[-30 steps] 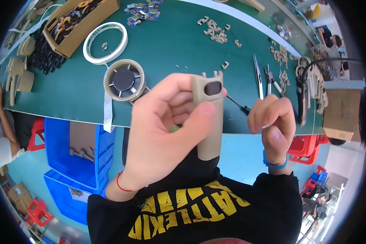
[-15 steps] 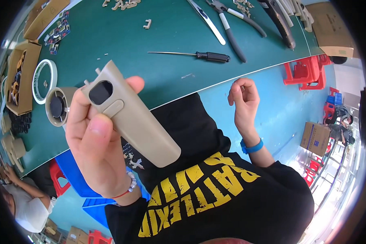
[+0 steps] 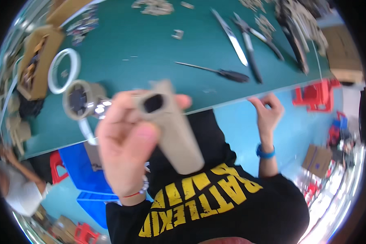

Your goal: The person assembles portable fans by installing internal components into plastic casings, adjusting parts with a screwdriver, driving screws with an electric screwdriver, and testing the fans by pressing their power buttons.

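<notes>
Our left fingers [image 3: 117, 116] pinch the tan housing [image 3: 181, 144], nearer us than the screwdriver [image 3: 234, 76] and to its left.
Our thumb [image 3: 144, 135] rests below the dark oval window [image 3: 153, 103]; we do best to grip lightly and leave that window untouched. Our right fingers [image 3: 275, 105] curl loosely, nearer us than the screwdriver and to its right; blur hides whether they pinch anything. On the green surface [image 3: 146, 42], pliers [image 3: 251, 57] lie right of the screwdriver, a round fan unit [image 3: 78, 100] left.
</notes>
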A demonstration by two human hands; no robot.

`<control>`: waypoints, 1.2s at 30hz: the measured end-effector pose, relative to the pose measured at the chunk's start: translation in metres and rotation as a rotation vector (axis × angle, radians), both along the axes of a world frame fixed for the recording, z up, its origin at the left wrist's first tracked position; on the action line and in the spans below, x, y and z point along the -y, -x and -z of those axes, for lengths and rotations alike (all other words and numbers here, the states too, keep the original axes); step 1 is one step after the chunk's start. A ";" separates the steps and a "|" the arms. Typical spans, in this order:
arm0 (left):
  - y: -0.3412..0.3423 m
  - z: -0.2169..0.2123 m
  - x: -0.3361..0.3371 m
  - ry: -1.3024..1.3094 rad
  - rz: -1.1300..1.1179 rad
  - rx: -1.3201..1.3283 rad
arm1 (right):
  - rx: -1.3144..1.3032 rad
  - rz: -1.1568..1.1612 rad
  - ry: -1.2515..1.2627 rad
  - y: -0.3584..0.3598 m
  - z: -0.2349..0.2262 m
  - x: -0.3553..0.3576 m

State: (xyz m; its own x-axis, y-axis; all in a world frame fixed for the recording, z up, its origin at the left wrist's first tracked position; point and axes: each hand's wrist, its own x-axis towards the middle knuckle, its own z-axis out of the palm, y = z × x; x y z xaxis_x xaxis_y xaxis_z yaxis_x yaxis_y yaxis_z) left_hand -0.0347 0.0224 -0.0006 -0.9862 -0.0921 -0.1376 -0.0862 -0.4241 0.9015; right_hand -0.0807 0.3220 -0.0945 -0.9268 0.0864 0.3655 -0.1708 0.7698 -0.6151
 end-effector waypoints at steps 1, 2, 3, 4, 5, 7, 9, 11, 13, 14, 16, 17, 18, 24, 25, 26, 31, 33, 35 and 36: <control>0.002 0.000 -0.001 -0.062 0.006 -0.048 | 0.015 0.008 -0.089 -0.001 -0.010 -0.002; 0.006 0.000 -0.006 -0.072 0.029 -0.070 | 0.021 0.018 -0.181 -0.008 -0.020 -0.005; 0.005 0.005 0.004 -0.224 0.166 -0.140 | 0.000 -0.005 -0.221 -0.014 -0.028 0.005; 0.003 0.001 0.009 -0.244 0.175 -0.107 | 0.019 -0.100 -0.202 -0.021 -0.038 0.019; 0.002 0.002 0.010 -0.237 0.149 -0.110 | 0.011 -0.260 -0.128 -0.027 -0.047 0.032; -0.003 0.006 0.011 -0.208 0.078 -0.114 | -0.044 -0.610 0.030 -0.027 -0.055 0.050; -0.002 0.003 0.005 -0.180 0.071 -0.150 | -0.147 -0.566 0.265 -0.026 -0.050 0.062; -0.005 0.000 -0.005 -0.020 0.009 -0.190 | -0.218 -0.680 0.394 -0.013 -0.059 0.088; -0.008 0.003 -0.010 0.026 -0.053 -0.298 | -0.318 -0.744 0.265 -0.006 -0.081 0.127; -0.013 0.002 -0.005 0.055 -0.078 -0.270 | -0.328 -0.810 0.145 -0.002 -0.089 0.141; -0.017 0.000 0.000 0.059 -0.187 -0.282 | -0.234 -0.897 0.304 0.003 -0.090 0.157; -0.016 0.000 0.002 0.060 -0.195 -0.291 | -0.195 -0.930 0.294 0.007 -0.093 0.159; -0.016 0.001 0.006 0.108 -0.222 -0.301 | -0.199 -0.935 0.289 0.011 -0.091 0.159; -0.018 -0.006 0.010 0.139 -0.204 -0.280 | -0.200 -0.933 0.285 0.032 -0.071 0.142; -0.019 -0.007 0.014 0.217 -0.142 -0.239 | -0.200 -0.955 0.274 0.034 -0.071 0.141; -0.019 -0.007 0.017 0.290 -0.076 -0.198 | -0.187 -0.944 0.263 0.035 -0.071 0.140; -0.010 -0.002 0.017 0.383 -0.178 -0.204 | -0.314 -0.864 0.186 0.033 -0.084 0.163; -0.011 -0.004 0.022 0.420 -0.155 -0.172 | -0.295 -0.904 0.127 0.034 -0.091 0.167; -0.018 -0.021 0.028 0.285 -0.037 0.028 | -0.317 -0.947 0.203 0.036 -0.093 0.177; -0.018 -0.019 0.025 0.124 -0.059 0.092 | -0.313 -0.990 0.169 0.042 -0.096 0.178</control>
